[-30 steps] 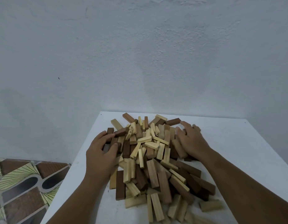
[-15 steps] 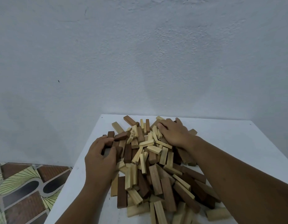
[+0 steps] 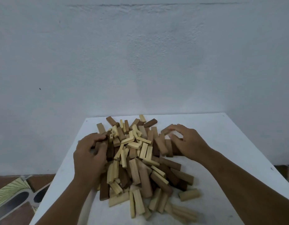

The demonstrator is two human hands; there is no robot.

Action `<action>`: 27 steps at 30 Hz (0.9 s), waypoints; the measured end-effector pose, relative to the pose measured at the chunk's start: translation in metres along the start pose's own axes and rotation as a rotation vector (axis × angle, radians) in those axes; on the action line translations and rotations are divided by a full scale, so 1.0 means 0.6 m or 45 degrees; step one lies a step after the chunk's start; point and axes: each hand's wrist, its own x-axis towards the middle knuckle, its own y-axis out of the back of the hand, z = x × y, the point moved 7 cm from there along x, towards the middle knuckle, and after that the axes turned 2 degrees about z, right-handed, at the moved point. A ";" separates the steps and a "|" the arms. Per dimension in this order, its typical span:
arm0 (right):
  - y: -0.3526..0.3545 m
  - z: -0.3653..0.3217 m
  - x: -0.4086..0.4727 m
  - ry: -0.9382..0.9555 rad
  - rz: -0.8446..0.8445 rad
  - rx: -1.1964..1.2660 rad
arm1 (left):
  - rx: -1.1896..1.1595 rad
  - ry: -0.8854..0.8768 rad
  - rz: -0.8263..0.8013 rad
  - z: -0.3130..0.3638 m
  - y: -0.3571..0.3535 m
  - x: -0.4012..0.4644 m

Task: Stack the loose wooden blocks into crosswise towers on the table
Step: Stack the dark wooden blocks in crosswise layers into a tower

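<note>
A loose pile of wooden blocks (image 3: 140, 153), light and dark, covers the middle of the white table (image 3: 229, 143). No tower stands. My left hand (image 3: 89, 155) sits at the pile's left edge, its fingers curled round a dark brown block (image 3: 110, 150) that lies along the heap. On the pile's far right side, my right hand (image 3: 188, 142) arches over the blocks. Its fingertips and thumb pinch a brown block (image 3: 165, 130), with a row of brown blocks (image 3: 163, 146) leaning just under the thumb.
A plain pale wall (image 3: 140, 62) rises right behind the table's far edge. Patterned floor tiles (image 3: 12, 197) show past the table's left edge. Bare white tabletop lies to the right of the pile and beyond my right hand.
My right hand has moved from the top middle of the pile out to its right side and closed on a brown block. My left hand has curled tighter on the left edge.
</note>
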 end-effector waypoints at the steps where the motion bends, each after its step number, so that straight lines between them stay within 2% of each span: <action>1: 0.013 0.006 -0.018 0.033 0.038 -0.040 | 0.046 -0.046 -0.026 0.025 -0.010 0.000; 4: 0.036 0.033 -0.053 0.037 0.110 -0.153 | 0.183 -0.243 -0.222 0.110 -0.070 -0.009; 7: 0.027 0.048 -0.069 0.020 -0.068 -0.215 | 0.236 -0.426 -0.492 0.176 -0.146 -0.044; 10: 0.006 0.051 -0.072 0.113 -0.238 -0.417 | 0.391 -0.552 -0.662 0.197 -0.205 -0.082; 14: 0.007 0.041 -0.079 0.252 -0.198 -0.526 | 0.692 -0.409 -0.903 0.187 -0.248 -0.121; 20: 0.048 0.064 -0.111 0.241 -0.105 -0.432 | 0.976 -0.496 -0.951 0.197 -0.280 -0.155; 27: 0.095 0.105 -0.134 0.208 -0.035 -0.351 | 0.791 -0.454 -0.917 0.236 -0.313 -0.194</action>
